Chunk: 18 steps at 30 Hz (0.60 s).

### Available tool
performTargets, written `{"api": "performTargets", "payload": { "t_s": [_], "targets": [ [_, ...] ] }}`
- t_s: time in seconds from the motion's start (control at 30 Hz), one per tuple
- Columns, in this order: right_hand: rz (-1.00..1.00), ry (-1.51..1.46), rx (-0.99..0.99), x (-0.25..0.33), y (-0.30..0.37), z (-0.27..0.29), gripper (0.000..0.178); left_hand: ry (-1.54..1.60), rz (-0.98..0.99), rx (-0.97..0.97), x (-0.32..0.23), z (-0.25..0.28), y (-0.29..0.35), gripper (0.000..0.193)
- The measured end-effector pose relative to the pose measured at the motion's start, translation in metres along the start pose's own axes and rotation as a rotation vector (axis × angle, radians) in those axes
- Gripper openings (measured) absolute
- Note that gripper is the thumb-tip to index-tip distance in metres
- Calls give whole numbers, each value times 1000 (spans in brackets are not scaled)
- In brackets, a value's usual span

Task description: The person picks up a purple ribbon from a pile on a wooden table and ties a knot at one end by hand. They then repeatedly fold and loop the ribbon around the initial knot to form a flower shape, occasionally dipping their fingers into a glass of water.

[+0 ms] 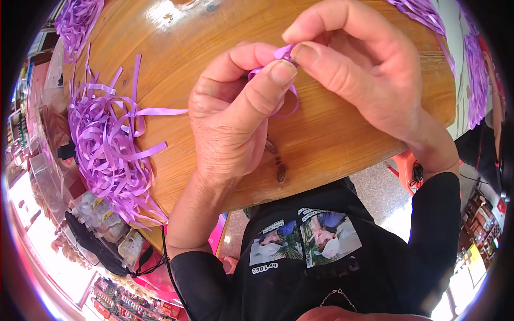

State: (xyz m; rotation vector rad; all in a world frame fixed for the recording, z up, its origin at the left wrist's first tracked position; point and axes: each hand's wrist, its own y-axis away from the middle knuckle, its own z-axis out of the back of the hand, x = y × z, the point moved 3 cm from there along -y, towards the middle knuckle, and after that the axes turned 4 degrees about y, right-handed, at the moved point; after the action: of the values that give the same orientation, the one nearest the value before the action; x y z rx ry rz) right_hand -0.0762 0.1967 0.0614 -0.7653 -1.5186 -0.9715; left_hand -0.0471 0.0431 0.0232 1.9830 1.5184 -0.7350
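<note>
Over the wooden table, my left hand [230, 115] pinches a narrow purple ribbon [284, 52] between thumb and forefinger. The ribbon is folded at the fingertips, and a thin loop of it hangs below them. My right hand [369, 80] meets it from the other side, its thumb pressed to the folded bit and its forefinger curled just above; the remaining fingers are partly hidden. A tail of purple ribbon runs from behind my left hand toward a tangled heap of purple ribbons [110, 139] at the table's left side.
The wooden tabletop [332, 144] has a curved near edge close to my body. More purple ribbon bundles lie at the far left [79, 24] and far right [423, 16]. Clear plastic packets [104, 219] sit below the left edge. A red stool [407, 168] stands at right.
</note>
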Motion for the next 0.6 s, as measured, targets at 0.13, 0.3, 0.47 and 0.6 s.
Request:
{"api": "performTargets", "payload": {
  "t_s": [0.13,0.3,0.47,0.6],
  "targets": [
    [540,527,-81,17,1,4,17,87,15,-15,0,2,2,14],
    [716,672,-115,13,0,3,17,79,21,-17,0,4,2,13],
    [744,694,-121,16,0,4,16,60,32,-9,-1,5,1,13],
    [752,696,-119,16,-1,4,15,49,65,-18,-2,5,3,12]
  ]
}}
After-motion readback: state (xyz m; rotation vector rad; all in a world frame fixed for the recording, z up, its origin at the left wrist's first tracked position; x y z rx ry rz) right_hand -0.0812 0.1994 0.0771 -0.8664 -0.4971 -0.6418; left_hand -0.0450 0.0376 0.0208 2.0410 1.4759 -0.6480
